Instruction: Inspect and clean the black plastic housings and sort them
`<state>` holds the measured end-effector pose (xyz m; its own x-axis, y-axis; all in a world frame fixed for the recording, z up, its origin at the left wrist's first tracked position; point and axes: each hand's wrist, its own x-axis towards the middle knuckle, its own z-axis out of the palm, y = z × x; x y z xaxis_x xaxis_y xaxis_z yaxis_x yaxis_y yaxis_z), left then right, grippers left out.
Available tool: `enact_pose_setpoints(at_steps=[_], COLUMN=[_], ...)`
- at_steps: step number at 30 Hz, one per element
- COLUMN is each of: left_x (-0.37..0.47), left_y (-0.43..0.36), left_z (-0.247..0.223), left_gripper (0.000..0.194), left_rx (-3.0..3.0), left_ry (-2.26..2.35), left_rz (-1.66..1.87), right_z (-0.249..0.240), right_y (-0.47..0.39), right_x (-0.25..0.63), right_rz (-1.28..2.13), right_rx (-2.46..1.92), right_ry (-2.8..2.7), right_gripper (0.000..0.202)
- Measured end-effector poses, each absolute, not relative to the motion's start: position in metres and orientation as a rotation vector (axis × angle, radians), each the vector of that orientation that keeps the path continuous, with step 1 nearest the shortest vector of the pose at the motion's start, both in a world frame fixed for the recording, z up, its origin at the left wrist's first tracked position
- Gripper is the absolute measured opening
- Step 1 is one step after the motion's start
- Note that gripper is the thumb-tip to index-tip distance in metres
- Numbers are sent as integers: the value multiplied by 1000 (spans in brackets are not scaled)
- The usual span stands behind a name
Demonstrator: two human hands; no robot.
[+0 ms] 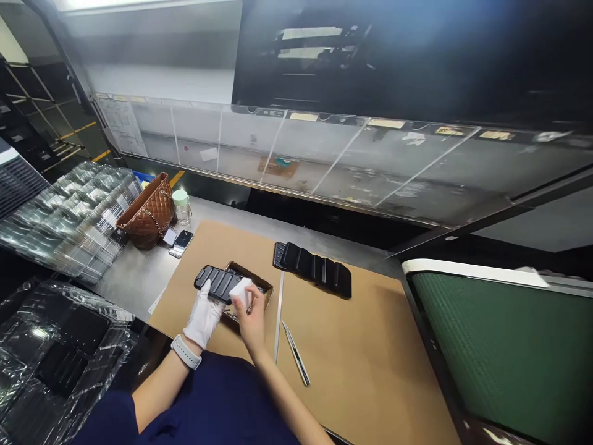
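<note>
In a white glove, my left hand grips a black ribbed plastic part by its near edge. My bare right hand pinches a small white block, possibly a sponge or folded cloth, against or just over the right end of that part. Below both hands sits a shallow open box, its inside mostly hidden by them. Several similar black parts lie overlapped in a row to the right, near the back of the brown sheet. A slim utility knife rests right of my right hand.
Brown paper covers much of the metal table. A brown quilted handbag, a jar with a green lid and a phone stand at back left. Stacked clear trays are farther left; a green panel borders the right.
</note>
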<state>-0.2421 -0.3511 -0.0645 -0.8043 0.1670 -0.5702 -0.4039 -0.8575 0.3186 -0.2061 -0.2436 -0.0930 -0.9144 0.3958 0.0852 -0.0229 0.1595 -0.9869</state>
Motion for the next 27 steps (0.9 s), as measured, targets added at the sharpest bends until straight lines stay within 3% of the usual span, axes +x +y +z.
enact_pose_setpoints(at_steps=[6, 16, 21, 27], left_x=[-215, -159, -129, -76], left_y=[-383, -418, -408, -355], left_z=[-76, -82, -89, -115], left_gripper=[37, 41, 38, 38], left_rx=[-611, -907, -1002, -943], left_ry=[901, 873, 900, 988], left_rz=[2491, 2667, 2611, 2314], right_z=[-115, -186, -207, -217], right_y=[-229, -187, -154, -130], right_x=[-234, -232, -120, 116], right_rz=[1992, 1553, 1467, 1111], right_rx=[-238, -284, -521, -1145], right_ry=[-2476, -2631, -2455, -2153], right_gripper=[51, 48, 58, 65])
